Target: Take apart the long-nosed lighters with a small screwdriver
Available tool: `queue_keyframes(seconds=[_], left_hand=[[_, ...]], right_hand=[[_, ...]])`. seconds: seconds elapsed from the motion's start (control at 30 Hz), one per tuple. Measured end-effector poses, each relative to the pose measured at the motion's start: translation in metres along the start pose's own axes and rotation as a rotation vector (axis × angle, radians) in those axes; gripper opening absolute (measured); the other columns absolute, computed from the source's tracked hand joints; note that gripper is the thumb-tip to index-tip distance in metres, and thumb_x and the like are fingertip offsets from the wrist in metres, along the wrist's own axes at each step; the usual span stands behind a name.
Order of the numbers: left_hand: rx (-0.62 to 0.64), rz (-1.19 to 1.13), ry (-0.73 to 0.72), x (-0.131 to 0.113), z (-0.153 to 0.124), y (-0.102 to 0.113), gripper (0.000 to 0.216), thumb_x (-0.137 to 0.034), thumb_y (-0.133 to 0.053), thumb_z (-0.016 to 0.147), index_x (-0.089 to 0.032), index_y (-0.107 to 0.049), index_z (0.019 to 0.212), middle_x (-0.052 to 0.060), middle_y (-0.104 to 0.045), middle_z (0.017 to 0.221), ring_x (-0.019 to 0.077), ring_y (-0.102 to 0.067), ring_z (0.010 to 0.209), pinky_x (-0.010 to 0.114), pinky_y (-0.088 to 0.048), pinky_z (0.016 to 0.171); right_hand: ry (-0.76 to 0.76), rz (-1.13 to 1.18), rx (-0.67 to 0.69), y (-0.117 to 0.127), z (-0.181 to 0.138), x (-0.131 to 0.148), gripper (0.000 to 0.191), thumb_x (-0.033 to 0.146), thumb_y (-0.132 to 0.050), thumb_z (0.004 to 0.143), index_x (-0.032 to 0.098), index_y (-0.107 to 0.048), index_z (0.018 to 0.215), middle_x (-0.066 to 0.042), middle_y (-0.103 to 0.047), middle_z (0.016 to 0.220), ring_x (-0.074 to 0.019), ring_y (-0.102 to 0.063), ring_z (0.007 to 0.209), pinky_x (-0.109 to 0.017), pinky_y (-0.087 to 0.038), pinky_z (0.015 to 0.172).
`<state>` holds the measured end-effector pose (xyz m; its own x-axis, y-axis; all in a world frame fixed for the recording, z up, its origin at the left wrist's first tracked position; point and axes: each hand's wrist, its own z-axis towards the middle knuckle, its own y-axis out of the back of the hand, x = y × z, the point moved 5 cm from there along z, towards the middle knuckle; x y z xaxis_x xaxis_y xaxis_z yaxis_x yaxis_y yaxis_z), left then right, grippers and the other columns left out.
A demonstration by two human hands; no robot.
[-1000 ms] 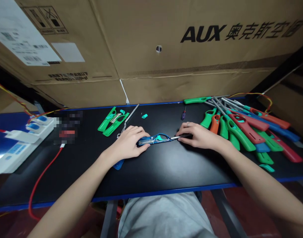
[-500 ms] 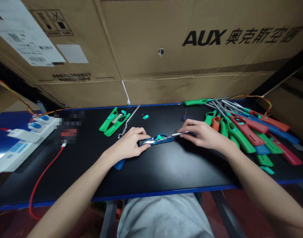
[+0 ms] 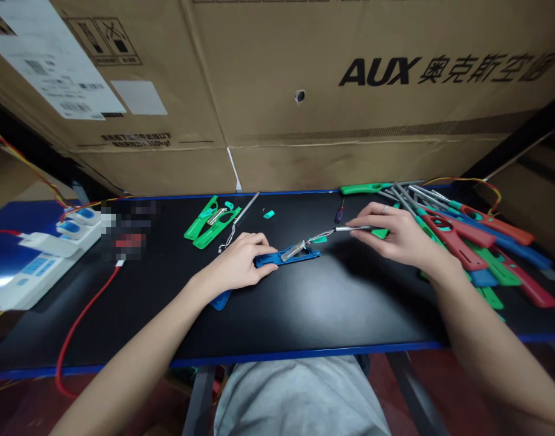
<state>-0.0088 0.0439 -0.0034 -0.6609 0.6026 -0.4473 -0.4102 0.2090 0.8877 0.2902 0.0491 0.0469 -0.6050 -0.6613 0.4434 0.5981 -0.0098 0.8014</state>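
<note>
My left hand (image 3: pixel 241 260) pinches one end of a blue lighter handle half (image 3: pixel 310 254) lying on the black table. My right hand (image 3: pixel 390 236) is closed on a metal lighter tube (image 3: pixel 344 229) held slightly above the table. Thin wires run from the tube to a clear and silver fuel tank (image 3: pixel 293 251), tilted partly out of the blue half. A teal trigger piece (image 3: pixel 320 240) lies just behind the half. Another blue piece (image 3: pixel 221 300) shows partly beneath my left wrist.
Opened green lighter halves (image 3: pixel 217 227) and a loose tube with wires (image 3: pixel 246 209) lie back left. A purple screwdriver (image 3: pixel 339 214) is at the back. Many coloured lighters (image 3: pixel 459 239) pile up right. A white power strip (image 3: pixel 45 266) and red cable (image 3: pixel 75 324) are left.
My right hand has moved right and up with the tube, drawing the wires and fuel tank partly out of the blue half. The teal piece now lies behind the half.
</note>
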Motion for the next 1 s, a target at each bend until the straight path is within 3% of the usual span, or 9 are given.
queue_keyframes(seconds=[0.23,0.33,0.5,0.6,0.7,0.77,0.87,1.0], left_hand=[[0.013,0.102,0.015,-0.007,0.002,0.004,0.034,-0.047,-0.068,0.089,-0.025,-0.075,0.113,0.004,-0.068,0.101,0.0241,-0.060,0.102,0.043,-0.045,0.101],[0.007,0.092,0.072,-0.008,0.002,0.005,0.053,-0.057,-0.070,0.085,-0.022,-0.069,0.125,0.008,-0.068,0.115,0.0289,-0.060,0.111,0.049,-0.045,0.104],[-0.165,-0.323,0.083,-0.016,0.016,0.009,0.088,-0.056,-0.079,0.078,-0.025,-0.043,0.151,0.013,-0.055,0.147,0.0301,-0.055,0.132,0.052,-0.044,0.113],[-0.245,-0.541,0.035,-0.026,0.029,0.013,0.070,-0.047,-0.079,0.081,-0.024,-0.053,0.142,0.011,-0.064,0.137,0.0253,-0.062,0.123,0.046,-0.048,0.110],[-0.263,-0.660,0.081,-0.030,0.036,0.017,0.035,-0.045,-0.069,0.089,-0.019,-0.071,0.112,0.007,-0.075,0.105,0.0188,-0.069,0.092,0.035,-0.056,0.088],[-0.223,-0.757,0.145,-0.028,0.035,0.018,0.034,-0.048,-0.067,0.089,-0.016,-0.073,0.100,0.005,-0.074,0.088,0.0143,-0.065,0.073,0.028,-0.054,0.071],[-0.056,-0.918,0.250,-0.025,0.031,0.012,0.040,-0.054,-0.068,0.087,-0.014,-0.072,0.092,0.005,-0.073,0.079,0.0089,-0.058,0.056,0.021,-0.047,0.054],[0.256,-1.138,0.435,-0.023,0.022,-0.004,0.043,-0.056,-0.069,0.086,-0.012,-0.070,0.086,0.010,-0.077,0.090,0.0071,-0.058,0.047,0.017,-0.043,0.041]], right_hand=[[0.018,0.007,-0.051,0.005,0.011,0.010,0.021,0.034,-0.061,0.099,0.023,-0.076,0.110,-0.008,-0.068,0.100,-0.0211,-0.066,0.087,-0.035,-0.054,0.079],[0.049,0.015,-0.077,0.008,0.020,0.021,0.022,0.034,-0.060,0.099,0.023,-0.076,0.111,-0.009,-0.068,0.102,-0.0221,-0.066,0.090,-0.036,-0.055,0.082],[0.076,0.011,-0.107,0.012,0.034,0.035,0.023,0.036,-0.059,0.100,0.024,-0.075,0.110,-0.009,-0.068,0.102,-0.0220,-0.066,0.090,-0.036,-0.055,0.083],[0.100,0.020,-0.128,0.012,0.038,0.038,0.022,0.036,-0.060,0.099,0.024,-0.075,0.110,-0.009,-0.067,0.100,-0.0209,-0.065,0.089,-0.035,-0.056,0.082],[0.115,0.040,-0.123,0.008,0.038,0.035,0.021,0.034,-0.060,0.099,0.023,-0.074,0.110,-0.009,-0.067,0.100,-0.0204,-0.066,0.088,-0.034,-0.056,0.081],[0.109,0.052,-0.091,0.005,0.035,0.030,0.022,0.034,-0.060,0.100,0.022,-0.074,0.112,-0.009,-0.067,0.100,-0.0202,-0.066,0.089,-0.034,-0.055,0.080],[0.081,0.072,0.003,-0.005,0.032,0.021,0.024,0.035,-0.058,0.102,0.019,-0.074,0.111,-0.009,-0.066,0.098,-0.0191,-0.065,0.088,-0.032,-0.054,0.080],[0.034,0.059,0.171,-0.025,0.027,0.013,0.027,0.035,-0.054,0.104,0.019,-0.073,0.114,-0.008,-0.066,0.097,-0.0178,-0.065,0.086,-0.030,-0.052,0.078]])
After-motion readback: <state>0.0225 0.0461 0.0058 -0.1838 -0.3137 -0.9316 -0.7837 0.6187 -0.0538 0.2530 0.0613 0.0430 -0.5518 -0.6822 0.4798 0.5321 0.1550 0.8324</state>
